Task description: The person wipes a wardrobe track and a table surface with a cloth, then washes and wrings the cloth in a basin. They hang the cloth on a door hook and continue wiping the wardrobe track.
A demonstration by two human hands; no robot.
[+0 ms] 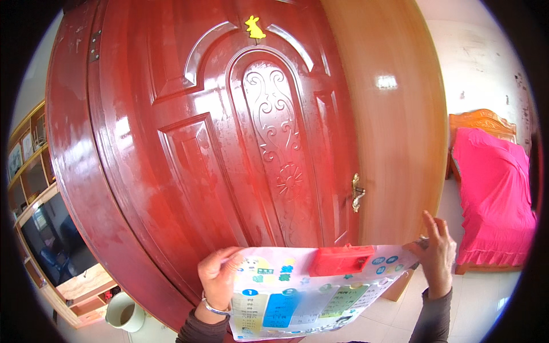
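Observation:
A printed learning chart (pixel 306 300) with colored columns and writing spans the space between my two hands, in front of the lower part of a red door (pixel 188 201). A red plastic box (pixel 341 261) sits on its top edge, right of the middle. My left hand (pixel 221 274), with a bracelet on the wrist, grips the chart's upper left corner. At the upper right corner, my right hand (pixel 437 253) pinches the chart between thumb and finger, its other fingers raised. Higher on the door is a yellow rabbit-shaped hook (pixel 255 28).
A brass door handle (pixel 357 193) juts out beside a wooden panel (pixel 394 128). To the right stands a bed under a pink cover (pixel 493 193). On the left are a shelving unit (pixel 32 154), a television (pixel 55 240) and a white bucket (pixel 124 312) on the floor.

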